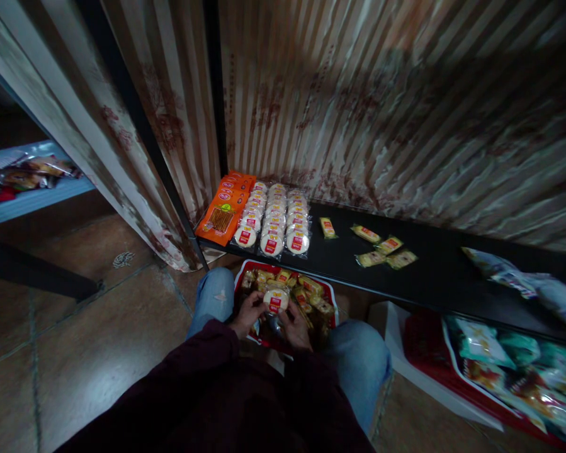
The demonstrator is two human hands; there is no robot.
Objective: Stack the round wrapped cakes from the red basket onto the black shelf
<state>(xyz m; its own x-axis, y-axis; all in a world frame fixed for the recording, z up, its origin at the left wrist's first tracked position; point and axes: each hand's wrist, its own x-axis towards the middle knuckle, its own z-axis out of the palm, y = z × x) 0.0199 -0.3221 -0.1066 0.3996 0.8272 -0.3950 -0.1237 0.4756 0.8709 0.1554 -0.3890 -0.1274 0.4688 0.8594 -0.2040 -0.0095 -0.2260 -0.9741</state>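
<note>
Dark garment [245, 409] fills 6 o'clock. Left hand [249, 314] and right hand [296, 327] pinch the wrapped round snack [276, 302] at 9 and 4 o'clock, above the red basket [335, 308]. Grip edges lightly.

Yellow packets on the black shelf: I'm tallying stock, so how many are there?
5: one yellow packet right of the white crackers; four grouped farther right: back left, back right, front left, front right. The red basket holds similar ones, some possibly hidden.
</note>
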